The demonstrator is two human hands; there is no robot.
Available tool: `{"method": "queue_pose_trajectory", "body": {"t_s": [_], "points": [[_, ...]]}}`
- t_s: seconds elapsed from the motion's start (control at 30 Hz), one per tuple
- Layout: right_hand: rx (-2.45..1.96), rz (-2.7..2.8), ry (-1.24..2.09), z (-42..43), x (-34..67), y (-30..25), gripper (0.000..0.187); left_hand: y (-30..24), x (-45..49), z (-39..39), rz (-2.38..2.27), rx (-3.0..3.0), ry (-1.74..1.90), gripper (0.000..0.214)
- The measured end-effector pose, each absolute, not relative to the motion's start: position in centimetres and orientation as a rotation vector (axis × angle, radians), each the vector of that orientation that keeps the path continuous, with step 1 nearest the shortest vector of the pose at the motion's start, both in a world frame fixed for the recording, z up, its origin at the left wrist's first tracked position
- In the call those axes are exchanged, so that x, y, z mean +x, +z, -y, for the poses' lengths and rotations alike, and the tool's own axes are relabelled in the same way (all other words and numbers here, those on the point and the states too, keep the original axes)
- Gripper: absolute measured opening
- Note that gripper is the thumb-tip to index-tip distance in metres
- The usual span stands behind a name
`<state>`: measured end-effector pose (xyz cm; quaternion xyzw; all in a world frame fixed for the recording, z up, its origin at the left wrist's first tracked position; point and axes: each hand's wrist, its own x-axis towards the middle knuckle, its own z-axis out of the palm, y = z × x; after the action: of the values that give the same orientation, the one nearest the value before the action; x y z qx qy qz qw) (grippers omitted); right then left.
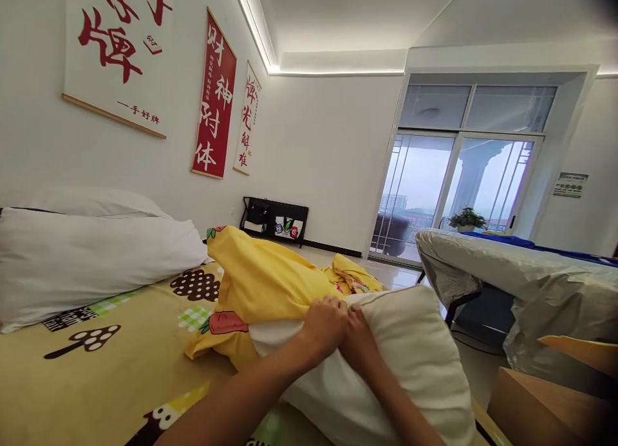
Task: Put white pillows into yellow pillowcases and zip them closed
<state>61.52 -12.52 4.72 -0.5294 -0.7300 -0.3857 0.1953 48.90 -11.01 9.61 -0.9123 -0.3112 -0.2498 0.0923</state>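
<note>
Two fists side by side: our left hand [324, 325] & right hand [358, 344], both curled tight, pinch the yellow pillowcase [263, 282] edge over the white pillow [410, 356], near-right on the patterned sheet [96, 381].

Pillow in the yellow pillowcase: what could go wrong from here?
1. The left hand and right hand crowd one spot at the opening of the yellow pillowcase. The fabric may bunch or sit skewed on the white pillow.
2. The pillow's bare end seems to lie near the side edge of the bed. A hard tug might slide it off toward the floor.
</note>
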Motion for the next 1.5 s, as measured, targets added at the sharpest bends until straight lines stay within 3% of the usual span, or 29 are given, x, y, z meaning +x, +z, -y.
{"method": "queue_pose_trajectory", "body": {"t_s": [0.23,0.33,0.47,0.63,0.8,0.9,1.07,1.27,1.5], "points": [[-1.528,1.943,-0.359,15.5,67.3,11.4,0.038,6.8,43.8,9.0,1.150,-2.509,-0.913,0.021],[-1.518,1.716,-0.387,14.1,65.3,15.2,0.041,5.0,45.1,10.3,0.941,-2.583,-0.978,0.013],[-1.411,1.928,-0.478,10.8,59.0,17.2,0.045,3.3,46.9,12.5,0.493,-2.571,-1.180,0.009],[-1.456,2.126,-0.087,8.8,54.8,15.2,0.037,1.0,41.4,13.1,0.108,-2.300,-1.487,0.016],[-1.390,2.023,-0.257,9.9,55.6,14.8,0.047,-1.4,28.5,11.0,0.602,-2.080,-1.849,0.017],[-1.415,1.969,-0.354,10.7,55.0,15.5,0.044,-0.9,24.9,8.8,0.956,-1.953,-1.996,0.032],[-1.410,1.828,-0.533,12.7,53.1,16.4,0.036,1.6,27.6,6.0,1.130,-2.075,-2.142,0.046],[-1.520,2.037,-0.788,15.6,53.0,17.0,0.020,2.4,30.9,3.9,1.273,-2.046,-2.306,0.016],[-1.607,1.895,-0.794,15.8,59.0,19.6,0.042,3.6,28.4,4.9,1.365,-1.766,-2.412,0.028]]}}
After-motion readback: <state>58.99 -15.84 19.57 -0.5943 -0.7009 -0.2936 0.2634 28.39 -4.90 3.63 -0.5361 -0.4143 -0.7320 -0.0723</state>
